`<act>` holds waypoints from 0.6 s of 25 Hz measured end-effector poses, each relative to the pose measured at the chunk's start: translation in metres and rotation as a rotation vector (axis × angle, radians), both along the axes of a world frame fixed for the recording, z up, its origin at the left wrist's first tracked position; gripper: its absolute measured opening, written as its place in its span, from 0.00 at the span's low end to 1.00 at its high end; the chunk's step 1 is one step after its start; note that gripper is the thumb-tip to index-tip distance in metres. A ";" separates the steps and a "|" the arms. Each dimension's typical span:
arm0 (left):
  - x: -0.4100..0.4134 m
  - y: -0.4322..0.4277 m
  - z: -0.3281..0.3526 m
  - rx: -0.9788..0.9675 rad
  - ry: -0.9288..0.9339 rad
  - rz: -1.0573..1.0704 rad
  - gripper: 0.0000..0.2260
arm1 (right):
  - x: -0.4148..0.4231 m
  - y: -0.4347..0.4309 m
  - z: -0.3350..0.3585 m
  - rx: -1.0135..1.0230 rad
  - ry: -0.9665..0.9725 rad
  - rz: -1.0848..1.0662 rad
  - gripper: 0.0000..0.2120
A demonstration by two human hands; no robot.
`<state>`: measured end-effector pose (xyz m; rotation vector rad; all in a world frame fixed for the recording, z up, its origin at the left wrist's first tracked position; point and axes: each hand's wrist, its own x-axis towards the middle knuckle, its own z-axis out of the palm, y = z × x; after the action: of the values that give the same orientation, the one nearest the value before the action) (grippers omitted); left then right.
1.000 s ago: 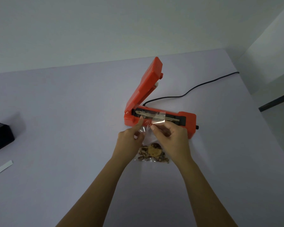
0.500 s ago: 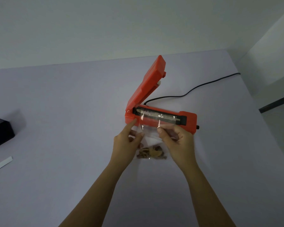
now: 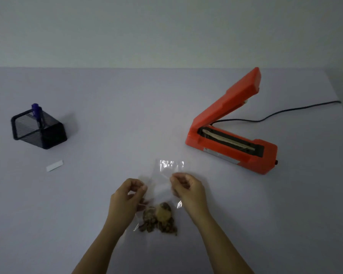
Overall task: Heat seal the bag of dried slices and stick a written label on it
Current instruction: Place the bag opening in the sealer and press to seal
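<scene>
A clear plastic bag (image 3: pixel 163 186) with brown dried slices (image 3: pixel 158 219) at its bottom lies on the table in front of me. My left hand (image 3: pixel 127 196) pinches its left edge and my right hand (image 3: pixel 188 189) pinches its right edge, about halfway up. The bag's top end (image 3: pixel 171 164) points away from me. The orange heat sealer (image 3: pixel 230 139) stands to the right, its lid raised and its sealing strip bare. A small white label (image 3: pixel 54 165) lies flat at the left.
A black mesh pen holder (image 3: pixel 38 128) with a blue pen (image 3: pixel 37 113) stands at the far left. The sealer's black cord (image 3: pixel 285 112) runs off to the right along the table. The table's right edge is near the sealer.
The bag has come off the sealer's strip and now lies to the left of it, nearer me, held by both hands. The view has swung left, bringing the pen holder in.
</scene>
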<state>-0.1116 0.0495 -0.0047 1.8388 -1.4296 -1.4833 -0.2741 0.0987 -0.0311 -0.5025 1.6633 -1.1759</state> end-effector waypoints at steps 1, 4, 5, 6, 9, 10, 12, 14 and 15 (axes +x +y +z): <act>0.007 -0.006 -0.002 -0.008 -0.020 0.022 0.02 | 0.006 -0.007 -0.004 0.006 0.047 0.024 0.02; 0.023 -0.024 -0.007 -0.064 -0.092 0.069 0.02 | 0.019 -0.028 -0.008 0.038 0.230 0.082 0.06; 0.026 -0.030 -0.009 -0.092 -0.130 0.066 0.02 | 0.021 -0.034 -0.007 0.046 0.272 0.084 0.08; 0.028 -0.036 -0.010 -0.122 -0.177 0.052 0.02 | 0.024 -0.039 -0.005 0.048 0.301 0.085 0.10; 0.028 -0.048 -0.012 -0.176 -0.276 0.016 0.03 | 0.028 -0.051 -0.004 0.043 0.399 0.105 0.09; 0.027 -0.050 -0.013 -0.181 -0.284 0.022 0.03 | 0.029 -0.053 -0.005 0.037 0.441 0.114 0.09; 0.028 -0.051 -0.016 -0.197 -0.290 0.032 0.03 | 0.029 -0.056 -0.007 0.028 0.511 0.130 0.10; 0.029 -0.050 -0.020 -0.218 -0.300 0.021 0.05 | 0.029 -0.057 -0.008 0.032 0.537 0.152 0.13; 0.030 -0.049 -0.022 -0.234 -0.317 0.011 0.06 | 0.029 -0.058 -0.008 0.038 0.532 0.161 0.15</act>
<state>-0.0812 0.0001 -0.0268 1.9879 -1.6530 -0.9982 -0.2454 0.0408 -0.0388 -0.9684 2.0406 -0.9368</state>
